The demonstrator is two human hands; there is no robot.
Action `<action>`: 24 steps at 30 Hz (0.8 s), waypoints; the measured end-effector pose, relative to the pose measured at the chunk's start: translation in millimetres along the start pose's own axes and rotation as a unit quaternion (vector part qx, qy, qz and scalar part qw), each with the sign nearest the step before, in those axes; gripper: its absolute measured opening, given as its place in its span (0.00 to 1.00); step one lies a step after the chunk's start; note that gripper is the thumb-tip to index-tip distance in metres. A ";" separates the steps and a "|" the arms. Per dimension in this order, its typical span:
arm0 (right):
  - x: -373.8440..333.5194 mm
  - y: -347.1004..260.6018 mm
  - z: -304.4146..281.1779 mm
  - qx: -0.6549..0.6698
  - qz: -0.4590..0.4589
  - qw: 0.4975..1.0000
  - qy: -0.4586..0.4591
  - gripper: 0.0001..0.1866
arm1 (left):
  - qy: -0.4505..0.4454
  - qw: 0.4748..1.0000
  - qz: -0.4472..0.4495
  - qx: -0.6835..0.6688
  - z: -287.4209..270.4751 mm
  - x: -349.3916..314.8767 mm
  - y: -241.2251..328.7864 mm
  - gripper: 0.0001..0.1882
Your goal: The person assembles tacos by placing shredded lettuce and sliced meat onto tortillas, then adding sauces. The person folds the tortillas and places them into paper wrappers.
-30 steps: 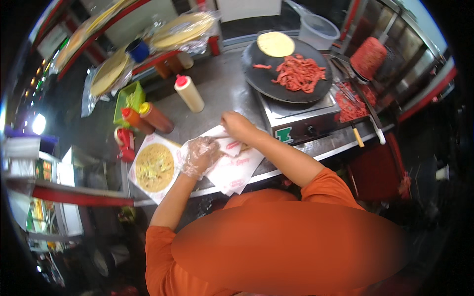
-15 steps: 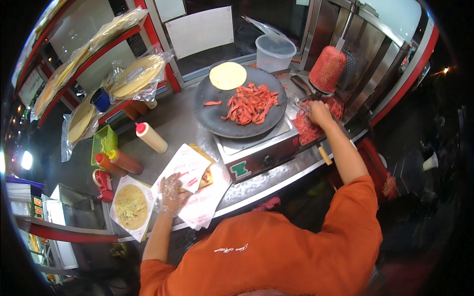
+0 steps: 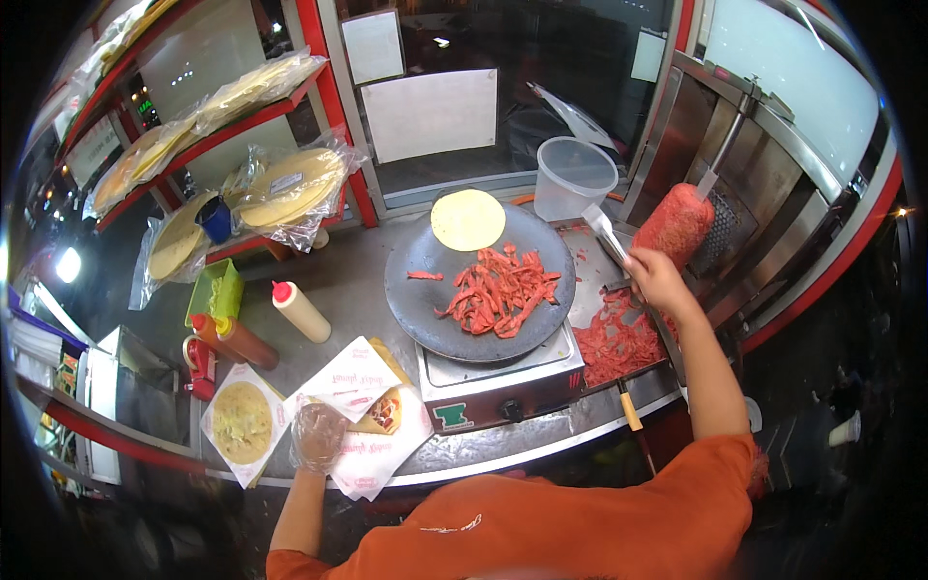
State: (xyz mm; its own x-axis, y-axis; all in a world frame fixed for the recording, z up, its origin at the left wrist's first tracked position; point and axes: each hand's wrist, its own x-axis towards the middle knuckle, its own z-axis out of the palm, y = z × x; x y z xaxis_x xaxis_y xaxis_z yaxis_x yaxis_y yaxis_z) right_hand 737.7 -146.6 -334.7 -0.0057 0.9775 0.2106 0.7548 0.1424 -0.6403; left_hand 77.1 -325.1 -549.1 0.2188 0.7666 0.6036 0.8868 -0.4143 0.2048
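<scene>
Taking the black griddle (image 3: 416, 302) as the middle of a clock face, the filled flatbread (image 3: 389, 414) lies on the worktop (image 3: 367, 282) at about 7 o'clock, folded and partly covered by printed paper (image 3: 387, 458); its brown edge and some red filling show past the sheet, so the wrapping looks only part done. At 8 o'clock the topped flatbread (image 3: 242, 420) sits flat on its own paper, its pale shreds laid on but the round not yet folded. The plain flatbread (image 3: 469, 220) rests at 12 o'clock on the griddle, with cut strips of red meat (image 3: 498, 295) just below it, none of them on that round.

The left hand (image 3: 319, 437), in a clear plastic glove, rests on the near-left edge of the printed paper (the glove's glare blurs the fingers, so I cannot tell whether they grip or merely press). Around 3 o'clock, the bare right hand (image 3: 657, 278) has its fingers closed about metal tongs (image 3: 604, 234), the tips pointing toward 11 o'clock, beside the meat cone (image 3: 672, 227) and above the shaved meat (image 3: 619, 348).
</scene>
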 end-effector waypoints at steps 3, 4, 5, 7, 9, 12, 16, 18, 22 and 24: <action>63.0 -53.1 7.5 0.094 0.031 0.970 -0.222 0.21 | -0.022 0.998 -0.059 0.012 -2.2 4.0 15.1 0.08; 82.4 -69.8 25.2 0.032 0.035 0.968 -0.247 0.23 | -0.019 0.998 -0.044 0.030 -4.4 6.5 17.1 0.08; 101.2 -85.7 43.2 0.014 0.064 0.955 -0.290 0.24 | -0.022 0.999 -0.043 0.003 -6.5 7.9 19.8 0.08; 123.7 -112.9 70.5 -0.023 0.017 0.973 -0.231 0.21 | -0.027 0.995 -0.077 -0.057 -9.0 12.8 21.3 0.08; 140.6 -144.8 76.8 -0.175 -0.130 0.967 -0.130 0.18 | -0.011 0.999 -0.038 -0.023 -11.0 16.4 20.5 0.08; 133.9 -187.4 47.2 -0.251 -0.210 0.941 -0.082 0.18 | -0.001 0.999 -0.025 -0.038 -10.8 15.9 20.3 0.09; 89.1 -222.8 51.2 -0.361 -0.332 0.865 -0.105 0.22 | -0.011 0.999 -0.039 -0.033 -9.2 14.1 21.1 0.12; 71.8 -224.7 87.1 -0.263 -0.269 0.916 -0.139 0.19 | -0.011 1.000 -0.020 -0.020 -9.5 14.3 21.6 0.12; 70.5 -194.7 124.6 -0.147 -0.123 0.915 -0.355 0.22 | -0.012 0.999 -0.031 -0.035 -11.8 14.6 22.4 0.11; 75.8 -162.6 83.9 -0.132 -0.073 0.896 -0.418 0.22 | -0.005 0.999 -0.028 -0.035 -13.8 15.8 22.2 0.10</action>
State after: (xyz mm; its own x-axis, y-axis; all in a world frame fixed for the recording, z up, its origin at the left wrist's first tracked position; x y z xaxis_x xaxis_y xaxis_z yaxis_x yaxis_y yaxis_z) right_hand 559.5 -82.5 -276.6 -0.5230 0.7415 -0.4203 0.8341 0.3437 -0.4314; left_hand 94.7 -328.9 -524.4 0.1749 0.7944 0.5817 0.8668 -0.4045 0.2918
